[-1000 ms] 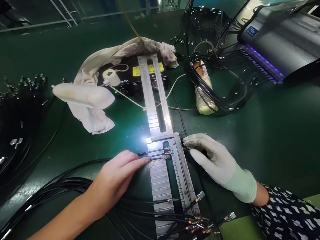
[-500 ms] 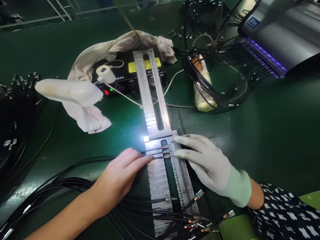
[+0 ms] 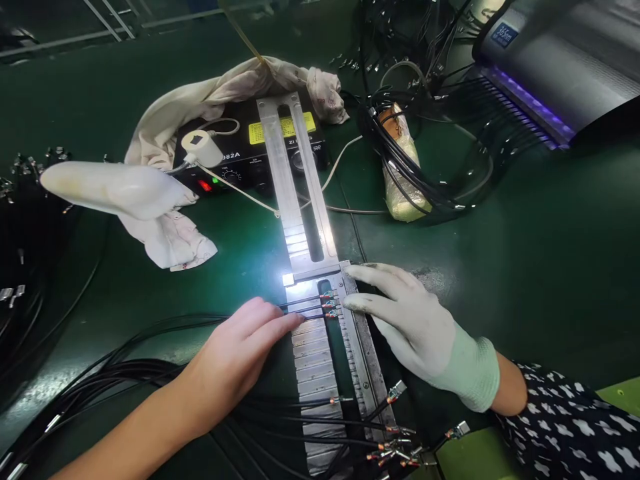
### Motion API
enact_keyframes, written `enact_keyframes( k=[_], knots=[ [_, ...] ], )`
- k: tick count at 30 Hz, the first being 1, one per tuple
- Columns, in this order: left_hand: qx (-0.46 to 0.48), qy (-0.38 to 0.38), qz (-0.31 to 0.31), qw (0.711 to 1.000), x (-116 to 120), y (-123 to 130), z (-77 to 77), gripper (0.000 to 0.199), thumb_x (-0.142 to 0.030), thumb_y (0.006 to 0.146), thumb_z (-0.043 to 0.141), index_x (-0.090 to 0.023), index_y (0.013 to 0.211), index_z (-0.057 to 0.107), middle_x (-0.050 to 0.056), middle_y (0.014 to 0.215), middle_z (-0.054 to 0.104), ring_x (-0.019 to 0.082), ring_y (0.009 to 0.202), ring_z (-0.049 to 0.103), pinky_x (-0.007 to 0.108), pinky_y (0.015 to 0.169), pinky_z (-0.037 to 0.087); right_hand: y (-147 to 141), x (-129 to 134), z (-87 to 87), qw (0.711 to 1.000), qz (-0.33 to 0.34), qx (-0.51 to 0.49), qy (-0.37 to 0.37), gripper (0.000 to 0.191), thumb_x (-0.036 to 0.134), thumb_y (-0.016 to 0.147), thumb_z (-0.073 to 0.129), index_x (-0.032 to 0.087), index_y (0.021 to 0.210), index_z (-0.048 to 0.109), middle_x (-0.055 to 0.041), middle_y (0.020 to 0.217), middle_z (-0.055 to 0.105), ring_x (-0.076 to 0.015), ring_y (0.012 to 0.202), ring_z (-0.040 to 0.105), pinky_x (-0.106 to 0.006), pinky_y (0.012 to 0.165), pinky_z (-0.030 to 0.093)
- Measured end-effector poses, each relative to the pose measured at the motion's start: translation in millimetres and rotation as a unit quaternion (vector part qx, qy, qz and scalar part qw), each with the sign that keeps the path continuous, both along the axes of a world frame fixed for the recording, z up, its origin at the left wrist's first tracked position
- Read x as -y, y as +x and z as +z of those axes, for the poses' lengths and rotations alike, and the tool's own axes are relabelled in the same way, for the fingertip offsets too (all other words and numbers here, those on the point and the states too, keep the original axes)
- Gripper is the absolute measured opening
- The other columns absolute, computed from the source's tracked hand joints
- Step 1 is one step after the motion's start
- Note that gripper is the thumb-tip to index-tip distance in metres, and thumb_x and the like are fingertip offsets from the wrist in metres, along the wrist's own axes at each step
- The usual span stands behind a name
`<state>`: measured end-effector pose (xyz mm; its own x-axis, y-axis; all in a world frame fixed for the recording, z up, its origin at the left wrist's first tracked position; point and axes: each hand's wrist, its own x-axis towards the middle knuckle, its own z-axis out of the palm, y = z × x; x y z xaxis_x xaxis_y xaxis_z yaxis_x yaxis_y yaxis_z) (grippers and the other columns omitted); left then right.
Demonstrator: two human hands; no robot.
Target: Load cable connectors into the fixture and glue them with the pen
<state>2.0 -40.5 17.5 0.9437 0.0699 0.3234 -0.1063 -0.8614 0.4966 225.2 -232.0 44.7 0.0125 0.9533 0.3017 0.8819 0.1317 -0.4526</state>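
Observation:
A long slotted metal fixture [image 3: 315, 373] lies on the green table, with three black cables [image 3: 313, 307] side by side across its grooves. Their stripped ends with small metal connectors [image 3: 329, 304] reach over the slot to the right-hand rail [image 3: 361, 347]. My bare left hand [image 3: 250, 347] is closed on the nearest of these black cables, index fingertip pressed at the groove. My gloved right hand [image 3: 417, 327] has its fingers stretched out, fingertips touching the rail beside the connectors. It holds nothing that I can see.
Loose cable ends [image 3: 395, 443] cross the fixture's near end. A black control box [image 3: 230, 167] under a cloth [image 3: 200, 100] stands behind. A white rounded object [image 3: 115, 190] is at left, a wrapped block [image 3: 405, 180] and a machine with violet light [image 3: 560, 73] at right.
The view has shifted slightly, so most things appear a little farther left. Both hands keep their places on the fixture, and the three cables lie as before.

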Motion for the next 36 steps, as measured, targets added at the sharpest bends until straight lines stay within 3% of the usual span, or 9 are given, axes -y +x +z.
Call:
enact_keyframes(
  k=[3,6,9,14,21,24,27,32,36],
  knots=[
    [0.012,0.074,0.059,0.995,7.8,-6.1,-1.6,0.044,-0.003,0.094,0.041,-0.025,0.128,0.056,0.009,0.112,0.055,0.020,0.100,0.052,0.034,0.084,0.046,0.7,-0.4,-0.5,1.000,-0.002,0.004,-0.004,0.039,0.008,0.093,0.042,0.020,0.126,0.058,-0.0107,0.148,0.044,-0.0302,0.131,0.042,-0.055,0.108,0.039],
    [-0.002,0.110,0.125,0.986,19.6,-13.8,-3.2,0.050,-0.003,0.094,0.041,-0.031,0.133,0.055,0.007,0.106,0.054,0.019,0.096,0.051,0.035,0.084,0.044,0.6,-0.8,-1.4,0.999,0.011,0.038,-0.013,0.046,0.006,0.087,0.043,0.024,0.126,0.061,-0.0101,0.148,0.043,-0.0317,0.130,0.042,-0.056,0.104,0.041],
    [-0.022,0.121,0.132,0.984,28.4,-19.0,-9.3,0.055,-0.003,0.093,0.041,-0.029,0.141,0.048,0.006,0.096,0.054,0.017,0.085,0.049,0.032,0.075,0.042,0.4,-2.2,-2.6,0.998,0.017,0.062,-0.016,0.050,0.005,0.083,0.045,0.025,0.125,0.062,-0.0108,0.148,0.043,-0.0319,0.129,0.042,-0.055,0.101,0.042],
    [0.003,0.185,0.132,0.974,28.6,-18.4,-21.3,0.053,-0.005,0.094,0.037,-0.026,0.142,0.046,0.007,0.102,0.060,0.020,0.094,0.052,0.034,0.079,0.039,-0.1,-4.3,-2.3,0.998,0.017,0.057,-0.006,0.047,0.005,0.085,0.044,0.024,0.122,0.065,-0.0108,0.146,0.046,-0.0310,0.130,0.044,-0.056,0.102,0.043],
    [-0.044,-0.006,0.073,0.996,41.3,-35.4,2.9,0.033,-0.018,0.096,0.050,-0.023,0.129,0.048,0.005,0.111,0.062,0.019,0.101,0.054,0.032,0.088,0.044,-4.9,13.4,-1.3,1.000,0.000,0.000,-0.003,0.043,0.008,0.097,0.039,0.020,0.136,0.052,-0.0120,0.146,0.046,-0.0253,0.134,0.042,-0.051,0.109,0.042],
    [-0.117,-0.097,0.056,0.987,51.4,-43.1,9.0,0.008,-0.022,0.098,0.048,-0.023,0.101,0.056,0.002,0.096,0.061,0.017,0.089,0.054,0.029,0.078,0.046,-5.6,17.7,-2.4,0.999,-0.028,-0.023,-0.012,0.039,0.011,0.100,0.037,0.022,0.134,0.052,-0.0105,0.144,0.047,-0.0253,0.134,0.043,-0.052,0.110,0.042],
    [-0.108,-0.154,0.074,0.979,49.2,-39.1,6.9,0.013,-0.020,0.099,0.045,-0.022,0.094,0.056,0.003,0.092,0.060,0.016,0.085,0.055,0.026,0.074,0.048,-5.0,15.5,-2.3,0.997,-0.050,-0.049,-0.012,0.037,0.014,0.101,0.037,0.024,0.133,0.054,-0.0089,0.143,0.048,-0.0254,0.133,0.045,-0.052,0.111,0.042],
    [0.023,-0.115,0.105,0.988,29.3,-21.4,0.1,0.021,-0.011,0.095,0.052,-0.023,0.109,0.062,0.002,0.096,0.063,0.012,0.086,0.062,0.019,0.074,0.050,-4.6,11.9,0.0,0.995,-0.067,-0.073,-0.017,0.033,0.016,0.101,0.040,0.025,0.128,0.057,-0.0080,0.141,0.051,-0.0254,0.130,0.048,-0.050,0.110,0.044],
    [0.035,-0.052,0.084,0.994,20.8,-15.7,-3.4,0.031,-0.008,0.096,0.047,-0.024,0.119,0.061,0.004,0.101,0.064,0.011,0.089,0.063,0.018,0.075,0.052,-5.6,11.6,1.0,0.994,-0.078,-0.066,-0.026,0.031,0.016,0.100,0.043,0.024,0.125,0.059,-0.0072,0.139,0.052,-0.0236,0.129,0.049,-0.046,0.109,0.044]
  ],
)
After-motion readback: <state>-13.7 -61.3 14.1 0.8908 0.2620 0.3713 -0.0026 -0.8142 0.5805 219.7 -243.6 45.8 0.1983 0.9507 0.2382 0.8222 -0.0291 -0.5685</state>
